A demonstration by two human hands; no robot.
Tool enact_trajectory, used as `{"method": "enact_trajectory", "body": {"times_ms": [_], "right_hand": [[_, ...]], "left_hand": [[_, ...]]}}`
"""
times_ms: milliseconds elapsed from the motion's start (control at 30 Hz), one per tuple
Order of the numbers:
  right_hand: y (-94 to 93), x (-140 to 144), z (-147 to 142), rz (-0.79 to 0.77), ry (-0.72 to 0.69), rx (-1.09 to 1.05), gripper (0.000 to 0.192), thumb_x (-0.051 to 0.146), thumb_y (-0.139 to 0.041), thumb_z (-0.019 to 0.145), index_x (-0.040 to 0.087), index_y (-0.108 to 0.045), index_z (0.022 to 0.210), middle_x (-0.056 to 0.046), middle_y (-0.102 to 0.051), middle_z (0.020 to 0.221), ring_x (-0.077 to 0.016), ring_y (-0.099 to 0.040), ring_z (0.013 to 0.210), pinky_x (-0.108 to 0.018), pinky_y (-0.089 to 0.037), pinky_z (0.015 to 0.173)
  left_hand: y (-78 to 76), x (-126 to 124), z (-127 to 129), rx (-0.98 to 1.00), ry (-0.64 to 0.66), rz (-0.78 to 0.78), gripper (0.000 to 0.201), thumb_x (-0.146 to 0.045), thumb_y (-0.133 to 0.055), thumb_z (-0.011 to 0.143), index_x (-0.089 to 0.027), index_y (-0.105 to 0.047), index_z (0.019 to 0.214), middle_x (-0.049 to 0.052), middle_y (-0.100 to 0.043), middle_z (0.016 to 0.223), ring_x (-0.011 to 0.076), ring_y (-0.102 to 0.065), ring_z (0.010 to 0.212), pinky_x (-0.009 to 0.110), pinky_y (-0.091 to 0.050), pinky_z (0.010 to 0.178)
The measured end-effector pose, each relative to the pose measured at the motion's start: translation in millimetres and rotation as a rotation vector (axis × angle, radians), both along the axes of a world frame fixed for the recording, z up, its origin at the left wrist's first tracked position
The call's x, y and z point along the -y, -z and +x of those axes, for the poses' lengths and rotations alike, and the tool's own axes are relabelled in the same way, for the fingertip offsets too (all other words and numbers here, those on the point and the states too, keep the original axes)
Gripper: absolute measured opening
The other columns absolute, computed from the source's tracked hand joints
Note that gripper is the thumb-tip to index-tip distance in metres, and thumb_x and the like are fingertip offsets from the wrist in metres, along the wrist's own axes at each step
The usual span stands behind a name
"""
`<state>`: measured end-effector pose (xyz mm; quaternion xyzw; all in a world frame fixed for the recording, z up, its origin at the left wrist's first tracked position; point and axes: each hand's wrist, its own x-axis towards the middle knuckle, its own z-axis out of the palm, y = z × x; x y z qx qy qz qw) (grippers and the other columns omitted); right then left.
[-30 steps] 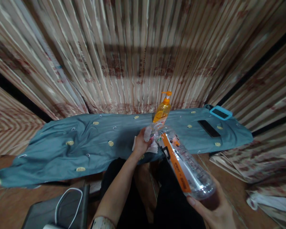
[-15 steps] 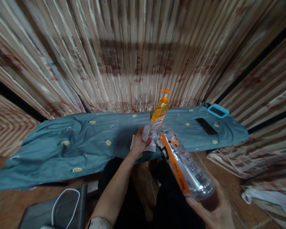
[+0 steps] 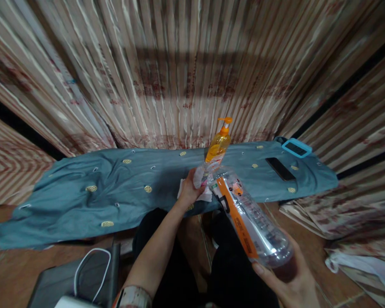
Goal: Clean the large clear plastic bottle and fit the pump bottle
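Unmoved, bottle (image 3: 248, 214) points away; right hand (image 3: 291, 282) grips base, left hand (image 3: 190, 190) cloth (image 3: 199, 179).

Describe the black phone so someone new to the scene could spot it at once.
Start at the long teal cloth spread in front of the striped curtain and follow it to its right end. The phone lies flat there, just nearer than a blue-framed device at the far corner. It is the plain black slab with no coloured frame.
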<state>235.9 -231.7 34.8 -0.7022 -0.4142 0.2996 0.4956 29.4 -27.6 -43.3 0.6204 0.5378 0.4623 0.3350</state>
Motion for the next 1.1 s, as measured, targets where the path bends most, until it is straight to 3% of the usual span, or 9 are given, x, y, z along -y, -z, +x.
{"method": "enact_trajectory", "body": {"times_ms": [267,467,567,900,1100], "right_hand": [[-0.5,-1.5,-0.1,0.025,0.003,0.017,0.078,0.043,-0.084,0.058,0.021,-0.054,0.126,-0.011,-0.070,0.125,-0.0362,-0.068,0.115,-0.039,-0.058,0.094],[22.9,-0.9,27.3,0.015,-0.097,0.040,0.087,0.043,-0.092,0.055,0.020,-0.054,0.130,-0.014,-0.071,0.125,-0.0377,-0.070,0.112,-0.040,-0.061,0.091],[31.3,1.1,37.6,-0.002,-0.127,0.015,0.090,0.040,-0.092,0.058,0.021,-0.051,0.135,-0.014,-0.069,0.130,-0.0378,-0.068,0.117,-0.043,-0.058,0.098],[21.4,2.5,22.6,0.057,-0.088,0.022,0.091,0.042,-0.087,0.066,0.022,-0.048,0.145,-0.013,-0.065,0.138,-0.0387,-0.065,0.124,-0.046,-0.058,0.100],[32.8,4.0,33.2,0.000,-0.114,-0.031,0.096,0.043,-0.090,0.063,0.023,-0.046,0.146,-0.014,-0.061,0.143,-0.0418,-0.059,0.130,-0.054,-0.048,0.109]], "left_hand": [[-0.8,0.0,-2.9,-0.051,0.003,0.000,0.066,-0.020,-0.076,0.071,-0.017,-0.049,0.131,0.010,-0.072,0.120,0.0262,-0.069,0.107,0.040,-0.055,0.096],[-2.3,-0.2,-1.8,-0.081,0.017,0.007,0.066,-0.020,-0.074,0.072,-0.018,-0.049,0.133,0.009,-0.072,0.118,0.0253,-0.069,0.105,0.039,-0.054,0.094],[-3.2,0.2,-1.4,-0.075,0.018,0.003,0.064,-0.021,-0.074,0.074,-0.018,-0.049,0.133,0.009,-0.073,0.117,0.0248,-0.069,0.104,0.038,-0.054,0.093],[-3.1,0.0,-1.4,-0.072,0.021,-0.003,0.064,-0.020,-0.073,0.074,-0.016,-0.049,0.133,0.010,-0.072,0.120,0.0268,-0.069,0.109,0.039,-0.054,0.097],[-6.3,1.1,-1.1,-0.083,0.018,-0.017,0.065,-0.019,-0.074,0.072,-0.017,-0.050,0.133,0.009,-0.072,0.120,0.0262,-0.069,0.109,0.038,-0.054,0.096]]}}
